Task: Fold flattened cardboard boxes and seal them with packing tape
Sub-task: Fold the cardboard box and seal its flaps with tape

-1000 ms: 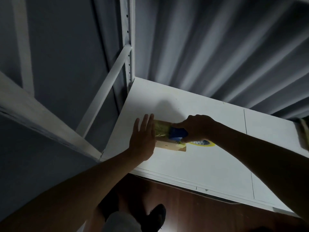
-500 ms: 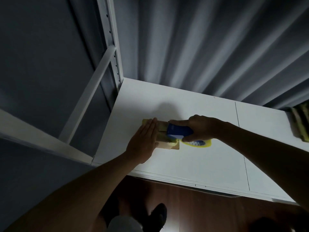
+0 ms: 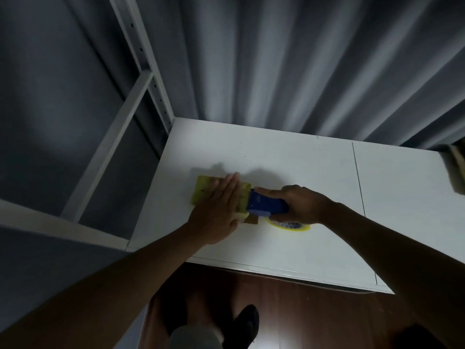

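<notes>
Since the earlier frames, the left hand (image 3: 218, 209) has been slid further over the small cardboard box (image 3: 204, 188), so that now most of its top is covered. This hand is laid flat, with the fingers straight and pressed together, and the box is held down by the palm. The box is placed on the white table (image 3: 289, 157), near the left edge, and yellowish tape is seen on its top. Only the far left part and a strip at the right end are visible beside the hand.

The blue tape dispenser (image 3: 266, 206) is gripped by the right hand (image 3: 299, 206), whose fingers are curled round the handle, with the forefinger stretched along its top. The front of the dispenser is touching the right end of the box. The yellow tape roll (image 3: 289, 225) is seen under the right hand, against the table.

A grey curtain (image 3: 302, 59) is hung behind the table, and a white metal rack (image 3: 141, 69) is standing at the left.
</notes>
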